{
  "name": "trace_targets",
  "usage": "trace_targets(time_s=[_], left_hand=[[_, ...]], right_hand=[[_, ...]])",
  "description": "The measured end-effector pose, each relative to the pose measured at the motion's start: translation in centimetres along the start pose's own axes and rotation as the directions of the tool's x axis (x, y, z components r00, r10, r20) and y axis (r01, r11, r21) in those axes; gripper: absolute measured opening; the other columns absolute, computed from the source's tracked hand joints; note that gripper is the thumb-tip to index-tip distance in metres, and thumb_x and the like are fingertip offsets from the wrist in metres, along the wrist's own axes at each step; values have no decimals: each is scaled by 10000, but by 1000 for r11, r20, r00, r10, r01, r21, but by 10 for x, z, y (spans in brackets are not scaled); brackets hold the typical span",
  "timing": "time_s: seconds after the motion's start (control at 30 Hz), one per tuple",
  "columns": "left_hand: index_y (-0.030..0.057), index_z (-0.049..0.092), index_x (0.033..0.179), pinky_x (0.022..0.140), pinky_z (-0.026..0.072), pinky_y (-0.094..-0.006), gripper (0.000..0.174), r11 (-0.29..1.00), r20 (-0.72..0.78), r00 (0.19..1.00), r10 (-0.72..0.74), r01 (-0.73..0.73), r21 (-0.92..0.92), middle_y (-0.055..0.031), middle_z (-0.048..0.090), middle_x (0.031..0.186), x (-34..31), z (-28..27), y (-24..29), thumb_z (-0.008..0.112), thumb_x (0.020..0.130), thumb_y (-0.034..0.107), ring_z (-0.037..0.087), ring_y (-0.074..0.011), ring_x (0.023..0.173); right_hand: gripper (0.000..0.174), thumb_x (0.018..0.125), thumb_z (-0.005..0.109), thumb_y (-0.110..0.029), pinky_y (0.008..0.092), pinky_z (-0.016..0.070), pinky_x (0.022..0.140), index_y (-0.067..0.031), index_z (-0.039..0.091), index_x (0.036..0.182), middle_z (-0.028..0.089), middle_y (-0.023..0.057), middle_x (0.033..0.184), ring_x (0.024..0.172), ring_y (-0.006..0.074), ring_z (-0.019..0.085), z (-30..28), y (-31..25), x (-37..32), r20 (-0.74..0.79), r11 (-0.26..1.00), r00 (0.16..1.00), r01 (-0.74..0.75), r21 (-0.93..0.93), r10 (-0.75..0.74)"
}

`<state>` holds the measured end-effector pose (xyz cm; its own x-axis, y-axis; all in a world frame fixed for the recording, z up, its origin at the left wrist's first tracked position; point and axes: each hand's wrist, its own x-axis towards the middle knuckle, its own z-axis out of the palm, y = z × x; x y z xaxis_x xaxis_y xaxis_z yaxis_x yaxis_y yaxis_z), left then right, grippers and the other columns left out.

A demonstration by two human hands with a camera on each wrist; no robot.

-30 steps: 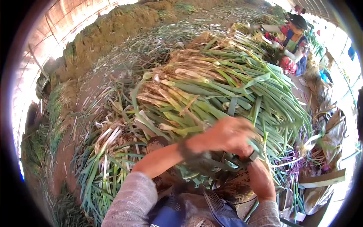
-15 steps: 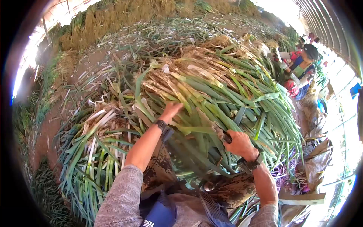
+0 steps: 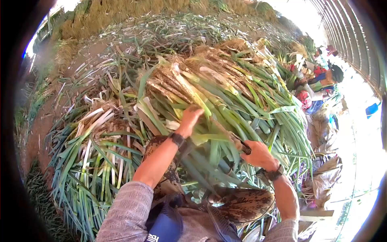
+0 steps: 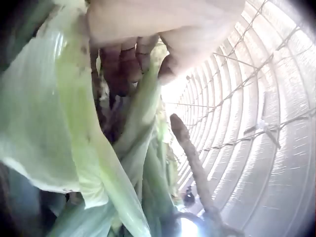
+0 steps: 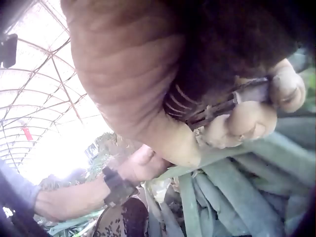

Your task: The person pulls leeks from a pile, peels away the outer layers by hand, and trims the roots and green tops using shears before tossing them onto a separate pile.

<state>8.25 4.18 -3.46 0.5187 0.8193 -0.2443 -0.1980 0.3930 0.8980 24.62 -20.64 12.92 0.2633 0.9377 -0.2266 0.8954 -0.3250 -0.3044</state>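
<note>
A big heap of leeks (image 3: 225,109) with brown roots and long green leaves spreads before the person. The left hand (image 3: 190,121) grips a leek stalk at the heap's near side; in the left wrist view its fingers curl round a pale green stalk (image 4: 140,111), with a broad leaf hanging alongside. Held in the right hand (image 3: 259,155) is a knife with a black handle (image 3: 245,149) and a long rusty blade (image 3: 225,132), which points up and left toward the left hand. The right wrist view shows thumb and fingers (image 5: 252,121) wrapped round the handle.
A second pile of leeks (image 3: 96,153) with white stems lies at the left. Another person (image 3: 318,86) sits beyond the heap at the right. Leaf scraps (image 3: 161,30) litter the ground behind. Brown sheeting (image 3: 326,181) and a board (image 3: 316,215) lie at the right.
The hands were close together at the right of the lap; the left hand has moved left onto a stalk. The blade now shows, pointing up-left. The head view has turned right.
</note>
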Motion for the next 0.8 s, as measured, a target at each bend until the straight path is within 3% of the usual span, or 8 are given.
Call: trace_targets(time_s=[0.03, 0.1, 0.33, 0.4, 0.6, 0.63, 0.7, 0.8], left_hand=[[31, 544, 1247, 811, 551, -413, 379, 997, -37, 997, 74, -74, -6, -92, 629, 1128, -7, 8, -8, 668, 941, 217, 647, -216, 972], [33, 474, 1327, 830, 547, -411, 456, 930, 163, 984, -75, 128, -344, -92, 611, 1171, -18, 5, -10, 657, 956, 224, 633, -226, 1019], [27, 394, 1400, 881, 534, -403, 514, 993, 108, 994, -4, 17, -116, -128, 539, 1346, -17, 5, -40, 638, 970, 167, 585, -219, 1169], [21, 393, 1400, 892, 536, -416, 511, 982, 219, 976, 0, 41, -182, -139, 496, 1407, -48, -1, -52, 636, 963, 131, 594, -221, 1153], [148, 555, 1253, 765, 529, -355, 325, 859, 365, 922, -127, 287, -425, -23, 659, 1099, -79, -29, -83, 602, 997, 343, 651, -174, 949], [146, 578, 1191, 748, 532, -366, 288, 857, 347, 924, -158, 303, -416, -19, 662, 1070, -72, -33, -86, 613, 993, 353, 652, -169, 932], [136, 590, 1127, 725, 540, -372, 258, 928, 14, 1000, 2, 4, -373, -13, 668, 1010, -54, -25, -92, 624, 981, 346, 658, -172, 885], [116, 628, 1022, 663, 527, -296, 199, 884, -83, 994, 72, -102, -456, 18, 610, 913, -65, -34, -31, 668, 945, 296, 609, -103, 794]], right_hand=[[318, 761, 730, -280, 517, 481, 730, -48, 647, 961, 649, 221, 790, 807, 439, 625, -3, -3, -3, 3, 1000, 1000, -4, -2, 4], [268, 789, 667, -268, 521, 492, 748, -78, 654, 978, 672, 215, 823, 837, 449, 629, -10, -7, -13, 58, 998, 997, -54, -21, 55], [252, 802, 654, -270, 535, 499, 712, -70, 635, 954, 667, 226, 787, 783, 459, 634, -3, 2, -35, 25, 991, 996, -80, -103, 83], [201, 810, 635, -255, 540, 492, 658, -89, 610, 921, 658, 208, 727, 728, 454, 637, 8, 7, -40, -7, 979, 999, -45, -199, 44], [299, 822, 699, -309, 544, 471, 686, -73, 598, 976, 646, 213, 737, 750, 449, 623, 40, 4, -57, 45, 989, 999, -17, -149, 24], [297, 818, 700, -305, 546, 471, 687, -74, 598, 973, 646, 213, 735, 751, 449, 624, 43, 5, -57, 44, 989, 999, -3, -149, 10], [292, 808, 698, -295, 538, 481, 690, -72, 609, 974, 656, 213, 742, 747, 455, 629, 42, 8, -58, 31, 987, 999, -9, -157, 14], [304, 801, 704, -273, 532, 502, 690, -72, 647, 1021, 677, 214, 775, 770, 445, 647, 31, 18, -66, -48, 985, 993, -112, -130, 107]])
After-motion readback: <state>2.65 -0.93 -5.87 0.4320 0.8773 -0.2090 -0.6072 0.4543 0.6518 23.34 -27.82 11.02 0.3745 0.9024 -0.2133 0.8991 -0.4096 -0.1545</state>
